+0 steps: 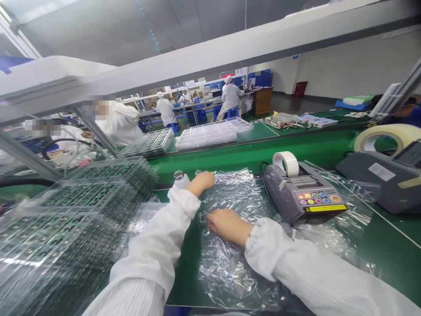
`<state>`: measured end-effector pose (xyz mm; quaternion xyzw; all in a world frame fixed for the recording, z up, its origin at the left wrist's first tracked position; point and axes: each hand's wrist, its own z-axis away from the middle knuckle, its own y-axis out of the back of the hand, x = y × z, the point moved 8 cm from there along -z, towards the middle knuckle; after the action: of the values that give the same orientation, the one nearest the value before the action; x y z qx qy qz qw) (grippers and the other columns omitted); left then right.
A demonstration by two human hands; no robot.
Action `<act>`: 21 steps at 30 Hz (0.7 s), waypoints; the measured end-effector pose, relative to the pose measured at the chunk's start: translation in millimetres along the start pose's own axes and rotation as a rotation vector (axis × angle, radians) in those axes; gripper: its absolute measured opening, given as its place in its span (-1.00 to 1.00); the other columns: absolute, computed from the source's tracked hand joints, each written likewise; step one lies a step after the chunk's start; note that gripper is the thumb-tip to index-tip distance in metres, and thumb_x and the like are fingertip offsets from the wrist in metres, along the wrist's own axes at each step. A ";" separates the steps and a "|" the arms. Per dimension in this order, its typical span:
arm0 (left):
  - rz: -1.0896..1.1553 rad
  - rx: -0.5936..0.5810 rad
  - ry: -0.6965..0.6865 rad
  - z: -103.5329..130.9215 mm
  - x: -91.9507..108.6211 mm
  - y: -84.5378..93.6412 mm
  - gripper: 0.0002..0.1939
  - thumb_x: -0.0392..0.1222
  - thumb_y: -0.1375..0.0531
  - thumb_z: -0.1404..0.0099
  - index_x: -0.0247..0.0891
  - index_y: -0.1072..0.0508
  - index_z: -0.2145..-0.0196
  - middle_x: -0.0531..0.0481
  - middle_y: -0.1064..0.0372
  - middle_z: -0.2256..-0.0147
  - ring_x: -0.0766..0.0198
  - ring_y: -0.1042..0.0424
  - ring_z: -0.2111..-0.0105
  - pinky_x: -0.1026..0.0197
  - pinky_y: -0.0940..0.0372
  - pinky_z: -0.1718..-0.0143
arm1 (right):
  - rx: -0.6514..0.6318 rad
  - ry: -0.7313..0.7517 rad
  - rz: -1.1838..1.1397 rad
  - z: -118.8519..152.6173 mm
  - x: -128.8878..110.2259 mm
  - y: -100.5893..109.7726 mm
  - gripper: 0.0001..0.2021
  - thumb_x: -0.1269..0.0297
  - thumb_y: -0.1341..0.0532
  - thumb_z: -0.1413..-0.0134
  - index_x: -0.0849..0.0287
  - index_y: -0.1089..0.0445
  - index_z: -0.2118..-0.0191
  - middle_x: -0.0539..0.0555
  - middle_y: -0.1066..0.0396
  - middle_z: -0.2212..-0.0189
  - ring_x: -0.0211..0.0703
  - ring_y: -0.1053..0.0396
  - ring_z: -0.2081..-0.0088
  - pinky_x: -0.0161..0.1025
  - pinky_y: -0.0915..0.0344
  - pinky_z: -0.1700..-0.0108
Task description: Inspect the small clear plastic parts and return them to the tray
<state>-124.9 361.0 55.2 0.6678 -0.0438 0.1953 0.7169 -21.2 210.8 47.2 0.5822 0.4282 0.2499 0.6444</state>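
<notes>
A: Head view. Condition and position of the plastic film?

B: The plastic film (233,267) is clear, glossy and creased throughout, with bright reflections. It lies on the green table (188,263), between the left forearm and the nearer tape dispenser (279,197), its far end near a raised green strip (204,160).

A: Pose of the hands?

B: The left hand (203,181) is extended farther forward, at the film's far left corner, fingers bent. The right hand (228,224) is closer to the wearer, back upward, over the film's left edge. Both arms are in white sleeves (148,250) gathered at the wrist.

A: Openness and hold?

B: Left: partly curled; its fingertips are obscured, so I cannot tell whether it grips the film. Right: fingers drawn in, tips at a small clear piece (201,217); whether that is pinched or merely touched, I cannot tell.

A: Quantities?

B: 2 tape dispensers: the nearer carries 1 white tape roll (292,164) and displays 35; the other, at far right, carries 1 pale wide roll (409,131). 1 white bottle (184,181), metal-capped, beside the left wrist. Clear trays (82,197) with green boards stand stacked at left; blur prevents a count. At least 4 co-workers (230,96) in the background.
</notes>
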 end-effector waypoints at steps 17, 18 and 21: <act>0.174 -0.413 -0.348 94.7 1.3 -15.6 -0.78 -0.12 -0.12 -0.26 -0.24 -0.49 0.22 -0.13 -0.44 0.12 0.13 -0.36 0.08 0.04 -0.16 -0.02 | 0.219 0.004 -0.229 14.4 5.2 26.6 -0.78 0.51 -0.10 -0.08 0.15 -0.48 0.36 0.02 -0.41 0.34 -0.22 -0.35 0.30 -0.35 -0.20 0.27; 0.215 -0.424 -0.407 105.9 9.2 -7.4 -0.74 -0.10 -0.10 -0.27 -0.19 -0.48 0.15 -0.12 -0.41 0.06 0.12 -0.33 0.03 0.09 -0.13 -0.04 | 0.237 -0.006 -0.271 24.0 8.1 36.9 -0.79 0.48 -0.12 -0.09 0.14 -0.49 0.36 0.01 -0.40 0.36 -0.23 -0.34 0.29 -0.36 -0.21 0.25; 0.341 -0.586 -0.642 150.3 40.3 8.9 -0.61 -0.01 -0.05 -0.28 -0.10 -0.39 -0.02 -0.03 -0.35 -0.03 0.12 -0.32 -0.01 0.21 -0.14 -0.02 | 0.274 -0.047 -0.483 54.0 17.7 64.1 -0.86 0.44 -0.21 -0.04 0.13 -0.51 0.42 -0.03 -0.33 0.46 -0.26 -0.32 0.35 -0.36 -0.21 0.28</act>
<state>-61.0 223.7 92.3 0.4471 -0.4259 0.0730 0.7832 44.6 209.1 101.9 0.5504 0.5695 0.0154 0.6103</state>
